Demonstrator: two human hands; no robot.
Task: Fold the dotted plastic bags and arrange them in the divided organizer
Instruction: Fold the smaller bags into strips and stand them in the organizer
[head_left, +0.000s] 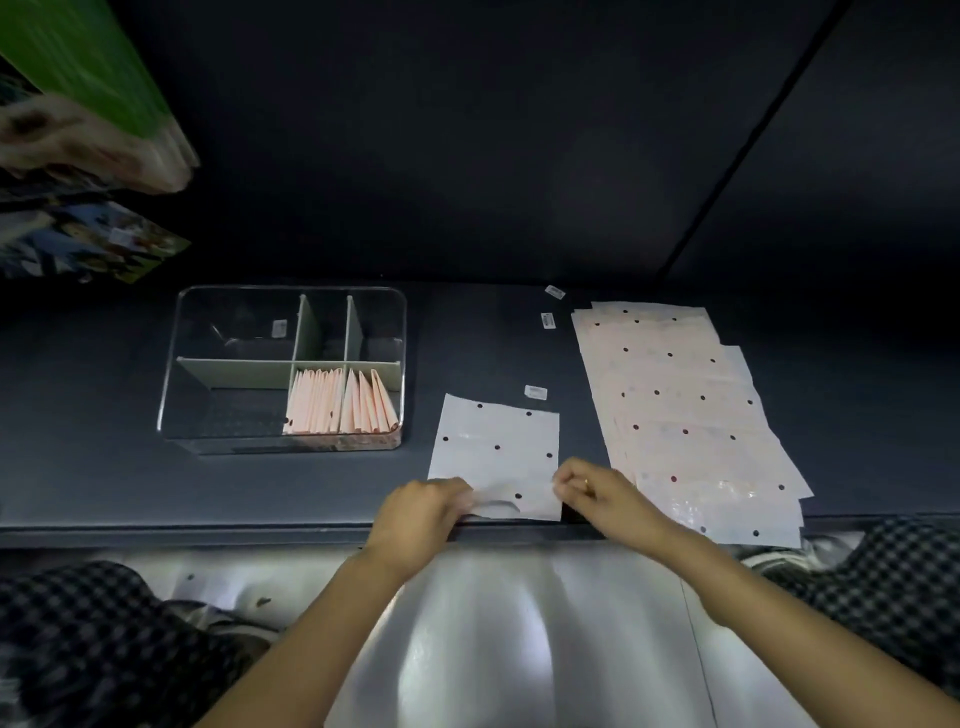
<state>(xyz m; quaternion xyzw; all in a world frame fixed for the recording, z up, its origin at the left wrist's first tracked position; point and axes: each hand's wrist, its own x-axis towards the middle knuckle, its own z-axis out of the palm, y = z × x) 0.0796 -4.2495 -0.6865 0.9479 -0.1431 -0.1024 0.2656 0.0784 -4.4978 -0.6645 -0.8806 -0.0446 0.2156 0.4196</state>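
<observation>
While both hands worked at the lower centre of the frame, the left hand (418, 512) had its fingers curled over the near-left corner of a dotted bag (496, 457), pinching that edge, which looked lifted and slightly curled. At the left centre stood the clear divided organizer (179, 332), with folded pink bags (340, 402) standing upright in its 2 near-right compartments; its other compartments showed only dividers. The dotted bag lay flat on the dark table (104, 483) just right of the organizer, its long axis running from the near edge toward the top of the frame. The right hand (592, 491) pinched the bag's near-right edge with curled fingers. Farther right, a stack of flat dotted bags (680, 405) fanned away along the same direction, near 3 small labels (536, 392).
</observation>
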